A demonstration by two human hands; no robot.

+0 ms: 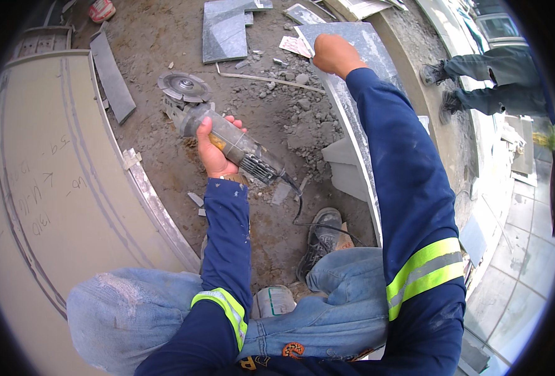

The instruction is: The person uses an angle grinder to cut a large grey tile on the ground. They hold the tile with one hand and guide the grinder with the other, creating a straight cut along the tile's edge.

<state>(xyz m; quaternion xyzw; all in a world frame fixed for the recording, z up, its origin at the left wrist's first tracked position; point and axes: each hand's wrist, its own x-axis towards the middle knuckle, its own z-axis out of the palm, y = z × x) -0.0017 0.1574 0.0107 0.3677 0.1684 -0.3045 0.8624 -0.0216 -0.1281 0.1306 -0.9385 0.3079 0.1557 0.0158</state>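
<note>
The left hand (218,150) clamps its fingers around a grey cylindrical angle grinder (242,149); the right hand (337,55) curls closed near a grey stone slab's (378,49) far-left corner.

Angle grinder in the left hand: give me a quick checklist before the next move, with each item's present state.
1. Grinder held: ok; the left hand wraps its body.
2. Disc clear of the grey slab: ok; they are apart.
3. Disc stopped: cannot tell from one still.
4. Right hand clear of the disc: ok; it is at the slab's far end, though its grip is hidden.
5. Cord clear of the feet: not ok; in this view it crosses the boot.
6. Hands protected: not ok; both are bare.
</note>
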